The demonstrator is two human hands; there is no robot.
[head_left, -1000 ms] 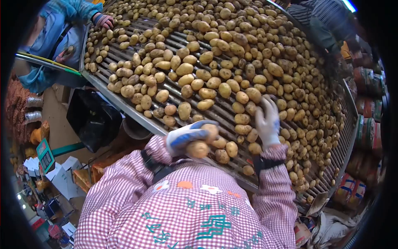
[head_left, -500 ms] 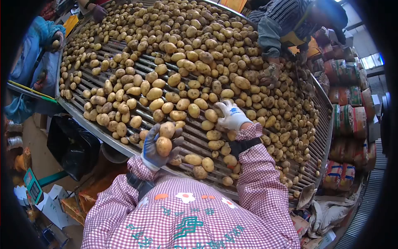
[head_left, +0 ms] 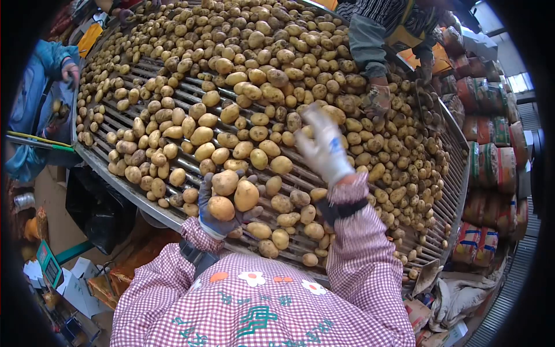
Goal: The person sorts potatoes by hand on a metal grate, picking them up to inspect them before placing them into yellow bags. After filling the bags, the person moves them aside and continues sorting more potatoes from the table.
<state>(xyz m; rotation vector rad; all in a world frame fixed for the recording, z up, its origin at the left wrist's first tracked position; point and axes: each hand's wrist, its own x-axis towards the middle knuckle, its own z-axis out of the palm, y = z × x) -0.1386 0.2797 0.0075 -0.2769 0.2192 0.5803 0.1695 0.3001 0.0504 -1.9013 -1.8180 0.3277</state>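
My left hand [head_left: 211,225], in a grey-blue glove, cradles three potatoes [head_left: 247,195] in its upturned palm near the front edge of the sorting table. Its fingers curl up around them. My right hand [head_left: 325,149], in a white glove with a blue mark, hovers over the slatted table top [head_left: 292,173], slightly blurred. Its fingers are stretched out, and nothing shows in it. Close by its fingertips lie more potatoes [head_left: 333,114]. A few loose potatoes [head_left: 280,238] rest on the slats between my two arms.
A large heap of potatoes [head_left: 231,40] covers the far side. A co-worker's gloved hand [head_left: 377,101] reaches in at right; another person [head_left: 49,75] stands at left. Filled bags [head_left: 483,156] are stacked at right. A black bin liner [head_left: 101,208] and a green scale [head_left: 49,263] are at lower left.
A third potato has come into my left hand, which held two. My right hand has lifted off the potatoes and moved slightly away from me. The co-worker at right has shifted.
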